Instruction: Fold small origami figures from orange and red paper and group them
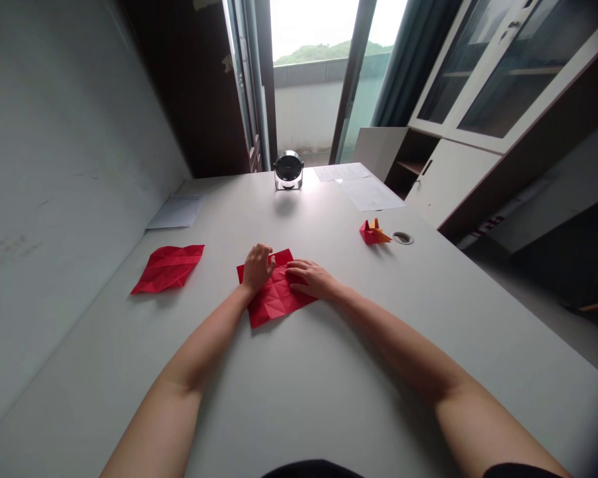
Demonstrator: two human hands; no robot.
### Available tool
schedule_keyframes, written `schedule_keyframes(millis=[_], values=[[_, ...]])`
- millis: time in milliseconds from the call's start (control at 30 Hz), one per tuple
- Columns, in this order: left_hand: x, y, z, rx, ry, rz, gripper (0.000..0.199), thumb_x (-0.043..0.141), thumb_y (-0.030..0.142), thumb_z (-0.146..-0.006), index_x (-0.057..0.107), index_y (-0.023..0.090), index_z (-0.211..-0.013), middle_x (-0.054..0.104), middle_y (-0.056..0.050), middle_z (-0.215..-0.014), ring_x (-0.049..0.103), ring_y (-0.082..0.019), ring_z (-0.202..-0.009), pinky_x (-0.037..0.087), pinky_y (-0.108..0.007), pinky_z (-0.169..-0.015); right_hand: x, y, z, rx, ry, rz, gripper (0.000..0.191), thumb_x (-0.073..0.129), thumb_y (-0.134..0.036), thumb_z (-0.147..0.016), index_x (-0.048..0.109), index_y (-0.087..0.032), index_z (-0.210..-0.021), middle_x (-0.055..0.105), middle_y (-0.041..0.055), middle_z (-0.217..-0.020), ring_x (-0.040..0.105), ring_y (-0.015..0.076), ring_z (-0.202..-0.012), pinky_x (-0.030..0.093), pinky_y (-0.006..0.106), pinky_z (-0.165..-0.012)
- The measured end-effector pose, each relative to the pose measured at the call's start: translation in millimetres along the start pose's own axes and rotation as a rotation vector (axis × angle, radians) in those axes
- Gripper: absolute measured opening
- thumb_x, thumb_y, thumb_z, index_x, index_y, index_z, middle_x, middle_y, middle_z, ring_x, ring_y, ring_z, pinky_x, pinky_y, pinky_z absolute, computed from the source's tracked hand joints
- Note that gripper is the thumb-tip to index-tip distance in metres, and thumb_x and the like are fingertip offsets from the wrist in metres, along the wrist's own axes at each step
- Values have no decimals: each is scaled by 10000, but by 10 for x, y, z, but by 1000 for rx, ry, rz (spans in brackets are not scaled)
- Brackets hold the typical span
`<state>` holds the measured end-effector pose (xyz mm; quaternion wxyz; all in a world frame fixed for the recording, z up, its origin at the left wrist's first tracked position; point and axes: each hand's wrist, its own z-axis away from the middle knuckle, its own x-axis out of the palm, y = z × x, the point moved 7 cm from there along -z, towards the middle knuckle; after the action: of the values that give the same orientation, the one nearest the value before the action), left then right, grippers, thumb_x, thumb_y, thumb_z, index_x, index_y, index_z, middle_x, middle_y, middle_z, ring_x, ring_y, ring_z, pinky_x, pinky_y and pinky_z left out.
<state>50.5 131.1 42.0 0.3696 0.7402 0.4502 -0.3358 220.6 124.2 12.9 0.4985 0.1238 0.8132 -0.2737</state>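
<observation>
A creased red sheet of paper (274,302) lies on the white table (299,398) between my hands. Its far edge shows a raised or folded strip. My left hand (258,267) rests on the sheet's left part, fingers curled together near the far edge; whether it pinches the paper is hard to make out. Flat on the right part of the sheet lies my right hand (313,279), its fingers stretched out and slightly apart. Further left sits another creased red sheet (168,267), touched by neither hand.
Small folded red and orange paper pieces (373,232) stand at the right beside a round table hole (402,238). A round black device (288,170) is at the far edge. White papers (369,192) lie far right, more papers (177,211) far left by the wall.
</observation>
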Motion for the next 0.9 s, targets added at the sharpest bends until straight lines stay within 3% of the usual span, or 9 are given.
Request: schedule_keyframes(millis=[133,233,300,467,533,767,900], values=[[137,136,63,29,-202,-35,185,465,297,-978,632,219,-978,649,-97,-1055,591,-254,-1020,462,-410,-945,12,186,24,113,-37,107,523,576,-507,-944,558,-267,-1408,487,85,-1516,387,296,-1443,325,479,-1189],[164,148,220,23,-259,-9,278,489,376,-968,631,231,-1158,614,-107,-1283,534,-275,-1212,398,-445,-1067,-23,299,47,225,-9,188,529,561,-496,-955,539,-251,-1423,460,101,-1536,317,317,-1482,281,522,-1200],[192,87,318,18,-307,-1,423,482,430,-966,554,251,-1342,502,-100,-1475,415,-294,-1378,300,-488,-1161,-43,318,56,264,13,211,521,559,-462,-961,530,-237,-1430,464,114,-1533,316,321,-1483,278,536,-1197],[320,-122,425,-2,-476,0,627,390,547,-980,336,292,-1550,248,-55,-1656,185,-297,-1530,139,-539,-1231,-43,115,25,108,4,131,557,573,-413,-961,467,-263,-1487,399,87,-1580,330,276,-1483,283,490,-1212],[345,-140,420,10,-495,10,667,381,582,-972,306,289,-1567,214,-50,-1667,157,-293,-1540,123,-532,-1238,-7,70,10,75,-35,101,605,575,-458,-957,430,-269,-1513,388,82,-1586,325,275,-1486,281,488,-1215],[387,-130,394,31,-504,19,709,393,623,-952,310,279,-1567,205,-49,-1669,140,-283,-1546,96,-520,-1248,149,196,2,173,-132,141,705,472,-627,-958,382,-245,-1544,327,103,-1614,277,292,-1505,217,519,-1232],[268,-258,370,-79,-365,-24,660,409,562,-966,356,247,-1544,282,-91,-1641,192,-299,-1528,111,-533,-1239,163,231,21,212,-128,169,699,427,-632,-973,370,-240,-1549,314,108,-1619,266,291,-1510,206,516,-1233]])
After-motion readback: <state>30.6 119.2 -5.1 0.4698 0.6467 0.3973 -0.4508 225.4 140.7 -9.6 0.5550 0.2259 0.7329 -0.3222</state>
